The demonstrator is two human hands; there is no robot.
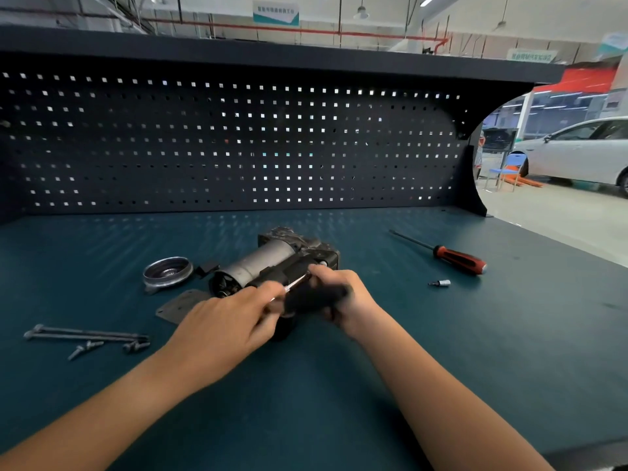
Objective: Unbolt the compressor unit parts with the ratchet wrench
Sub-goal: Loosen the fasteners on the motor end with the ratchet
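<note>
The compressor unit point(272, 260), a grey cylinder with a black housing, lies on the teal bench top point(441, 334) in the middle. My left hand point(227, 321) grips a slim shiny tool shaft point(296, 283) that looks like the ratchet wrench, angled up toward the black housing. My right hand point(343, 297) is closed on a blurred black part point(316, 297) at the unit's near end. The tool's head is hidden between my fingers.
A round metal cover point(166, 271) and a flat grey gasket point(181, 305) lie left of the unit. Long bolts and short screws point(88, 338) rest at the left. A red-handled screwdriver point(455, 256) and a small socket bit point(440, 283) lie to the right. A pegboard point(221, 141) backs the bench.
</note>
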